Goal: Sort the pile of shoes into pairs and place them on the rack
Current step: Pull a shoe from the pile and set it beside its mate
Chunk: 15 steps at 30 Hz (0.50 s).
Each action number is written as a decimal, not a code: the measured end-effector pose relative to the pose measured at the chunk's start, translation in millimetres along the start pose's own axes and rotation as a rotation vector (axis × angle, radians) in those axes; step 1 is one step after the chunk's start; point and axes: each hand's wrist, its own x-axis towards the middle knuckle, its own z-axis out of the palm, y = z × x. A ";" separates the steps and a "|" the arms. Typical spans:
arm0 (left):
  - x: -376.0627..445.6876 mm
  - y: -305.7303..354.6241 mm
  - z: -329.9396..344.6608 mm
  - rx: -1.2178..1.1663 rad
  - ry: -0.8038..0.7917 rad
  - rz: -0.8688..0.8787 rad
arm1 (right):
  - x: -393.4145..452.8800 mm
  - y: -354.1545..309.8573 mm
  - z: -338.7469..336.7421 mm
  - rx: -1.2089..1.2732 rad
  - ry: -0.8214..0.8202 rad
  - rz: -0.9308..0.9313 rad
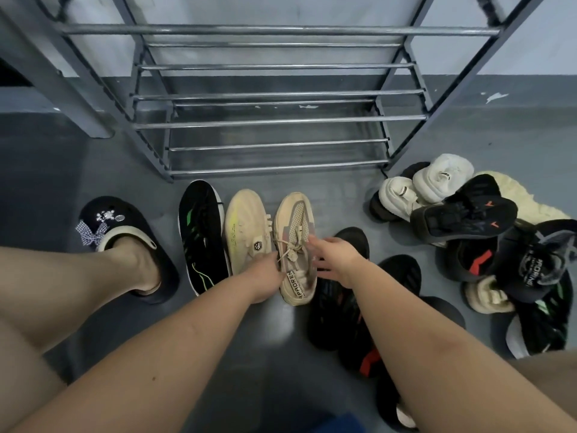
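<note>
Head view looks down at 2 hands meeting over a beige lace-up sneaker lying on the grey floor, toe toward the metal shoe rack. Left hand grasps its near side by the laces; right hand touches its far side, fingers relaxed. A second beige sneaker lies just beside it, a black-and-green sneaker beyond. Shoe pile sits right.
</note>
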 end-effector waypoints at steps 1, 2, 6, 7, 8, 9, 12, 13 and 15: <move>-5.6 0.8 -3.3 0.068 0.035 0.017 | -1.4 1.2 -1.1 -0.070 0.043 -0.033; -9.9 0.8 -4.9 0.123 0.067 0.048 | -4.2 4.1 -2.9 -0.185 0.078 -0.073; -24.7 2.9 -6.9 0.384 0.159 0.156 | -28.0 18.1 -18.4 -0.945 0.165 -0.255; -28.9 6.1 -7.7 0.438 0.179 0.185 | -34.2 20.8 -23.1 -1.092 0.193 -0.295; -31.6 9.9 -8.8 0.485 0.187 0.207 | -39.4 22.3 -28.0 -1.194 0.224 -0.327; -34.3 14.1 -9.7 0.521 0.188 0.220 | -45.4 22.3 -32.6 -1.260 0.251 -0.350; -40.8 33.8 -14.1 0.643 0.191 0.257 | -61.5 15.7 -45.6 -1.344 0.325 -0.394; -41.8 41.6 -15.1 0.668 0.195 0.275 | -66.0 12.4 -50.3 -1.354 0.345 -0.404; -43.3 57.5 -17.4 0.712 0.195 0.307 | -73.8 6.0 -60.6 -1.373 0.368 -0.410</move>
